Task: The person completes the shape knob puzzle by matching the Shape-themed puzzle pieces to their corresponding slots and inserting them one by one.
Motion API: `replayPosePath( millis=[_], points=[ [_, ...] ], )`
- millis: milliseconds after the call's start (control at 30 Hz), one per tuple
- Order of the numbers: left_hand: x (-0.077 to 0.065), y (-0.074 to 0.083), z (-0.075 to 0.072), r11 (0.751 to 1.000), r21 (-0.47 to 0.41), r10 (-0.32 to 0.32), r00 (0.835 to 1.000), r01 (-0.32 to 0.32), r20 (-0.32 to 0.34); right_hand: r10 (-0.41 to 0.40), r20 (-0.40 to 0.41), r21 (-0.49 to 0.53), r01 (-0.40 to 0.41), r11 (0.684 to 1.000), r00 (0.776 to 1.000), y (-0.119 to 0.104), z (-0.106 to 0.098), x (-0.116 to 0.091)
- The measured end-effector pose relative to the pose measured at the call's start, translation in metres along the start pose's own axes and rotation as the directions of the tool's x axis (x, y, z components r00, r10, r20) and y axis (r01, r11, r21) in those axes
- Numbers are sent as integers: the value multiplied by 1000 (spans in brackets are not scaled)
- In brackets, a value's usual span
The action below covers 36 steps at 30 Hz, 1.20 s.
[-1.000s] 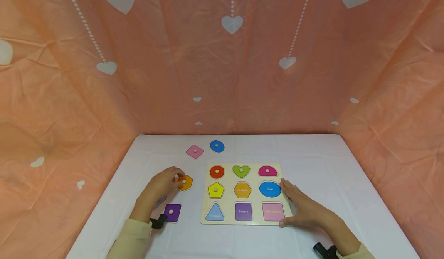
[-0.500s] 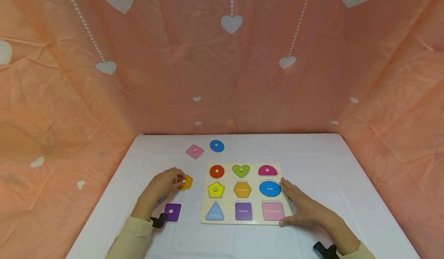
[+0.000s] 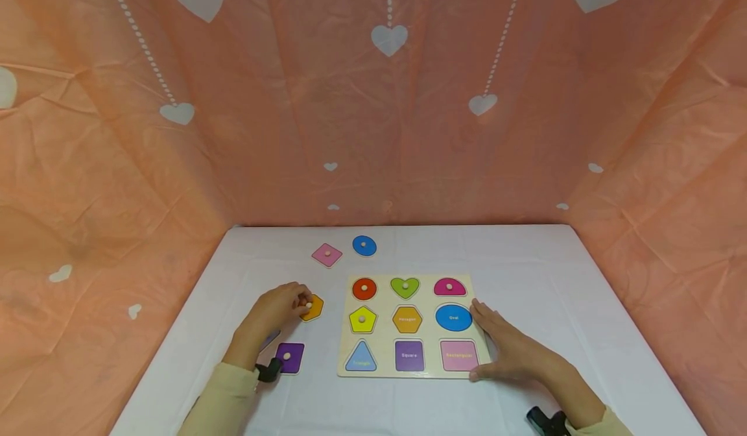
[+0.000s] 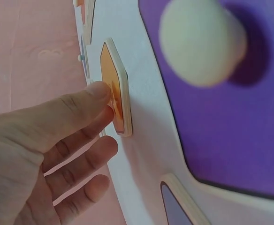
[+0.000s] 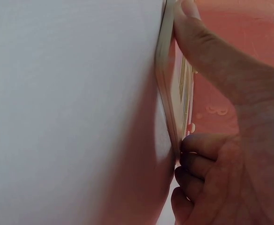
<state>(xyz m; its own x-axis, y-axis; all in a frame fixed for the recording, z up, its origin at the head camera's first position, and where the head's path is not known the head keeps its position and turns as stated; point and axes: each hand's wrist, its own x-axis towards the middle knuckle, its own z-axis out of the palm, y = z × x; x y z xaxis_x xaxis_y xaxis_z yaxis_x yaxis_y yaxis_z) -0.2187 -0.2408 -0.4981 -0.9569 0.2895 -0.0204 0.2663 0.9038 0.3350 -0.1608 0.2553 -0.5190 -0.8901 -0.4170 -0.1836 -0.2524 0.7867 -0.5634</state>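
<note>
My left hand (image 3: 279, 309) pinches the orange hexagon puzzle piece (image 3: 316, 307) by its knob, left of the wooden shape board (image 3: 385, 371). In the left wrist view, thumb and index finger meet at the face of the hexagon piece, which lies on the white table; the knob is mostly hidden behind them. My right hand (image 3: 513, 350) rests along the board's right edge, fingers extended, thumb at the near right corner. The board carries a red circle, green heart, magenta half-circle and yellow pentagon with knobs. Its printed hexagon recess (image 3: 407, 320) shows in the centre.
A purple square piece (image 3: 290, 358) lies near the left wrist, and another purple piece (image 3: 270, 339) is partly covered by that arm. Behind the board lie a pink diamond-turned piece (image 3: 327, 255) and a blue oval piece (image 3: 364, 246). An orange curtain (image 3: 280, 131) surrounds the table.
</note>
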Motion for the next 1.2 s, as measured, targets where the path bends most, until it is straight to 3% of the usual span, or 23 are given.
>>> replayPosePath(
  millis=[800,1200],
  points=[
    [5,0,6,999,52,3,999,-1,-39,-4,-15,9,4,1000,1000,2,2,0],
    [6,18,1,998,-7,-58,998,58,-20,-16,-18,11,16,1000,1000,4,2,1]
  ],
)
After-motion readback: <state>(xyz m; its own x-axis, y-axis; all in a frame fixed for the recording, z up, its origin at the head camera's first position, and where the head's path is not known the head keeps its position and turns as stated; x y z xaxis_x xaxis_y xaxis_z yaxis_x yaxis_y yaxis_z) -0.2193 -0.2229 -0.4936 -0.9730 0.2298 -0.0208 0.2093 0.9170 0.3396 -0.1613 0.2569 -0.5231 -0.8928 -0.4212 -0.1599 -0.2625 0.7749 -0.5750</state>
